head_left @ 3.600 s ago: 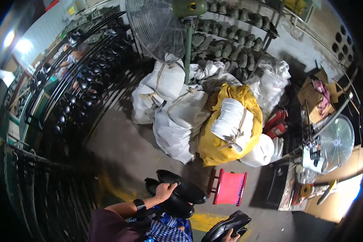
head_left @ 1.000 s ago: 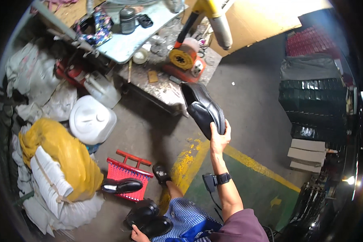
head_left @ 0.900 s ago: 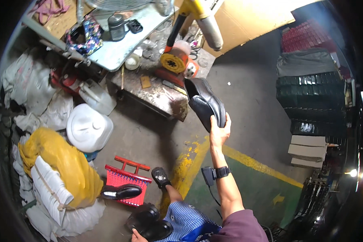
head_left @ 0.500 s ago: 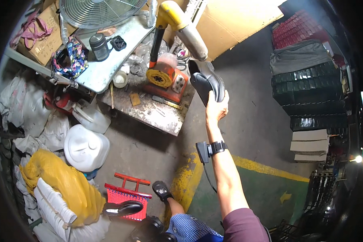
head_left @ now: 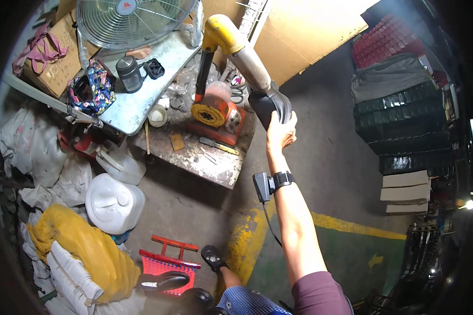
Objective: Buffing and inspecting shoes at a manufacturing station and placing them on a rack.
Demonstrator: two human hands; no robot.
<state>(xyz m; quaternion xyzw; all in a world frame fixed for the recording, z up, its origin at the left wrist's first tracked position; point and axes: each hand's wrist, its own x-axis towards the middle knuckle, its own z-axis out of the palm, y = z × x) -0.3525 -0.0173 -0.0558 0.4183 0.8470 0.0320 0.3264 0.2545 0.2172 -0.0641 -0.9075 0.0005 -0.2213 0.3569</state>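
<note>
My right hand [head_left: 281,130] grips a black shoe [head_left: 270,106] by one end, with the thumb on its near left side. Directly above it, the metal nozzle [head_left: 253,68] of a yellow hot-air blower points down at the shoe's far end. In this view nozzle and shoe overlap, so I cannot tell whether they touch. A black device [head_left: 262,187] is strapped to my right wrist, with a cable running down the forearm. Another black shoe [head_left: 168,281] lies over the red woven seat [head_left: 176,266] at the lower left. My left hand is out of sight.
A worn workbench [head_left: 194,167] carries an orange machine [head_left: 214,114], a knife and small pieces. Behind it, a fan [head_left: 134,21] and dark mug [head_left: 129,73] stand on a pale table. White jugs [head_left: 114,203] and a yellow sack [head_left: 79,252] sit left; stacked boxes [head_left: 399,118] line the right.
My right hand has tilted the shoe, and its far end now sits closer under the nozzle. The whole view has shifted slightly, the bench appearing lower.
</note>
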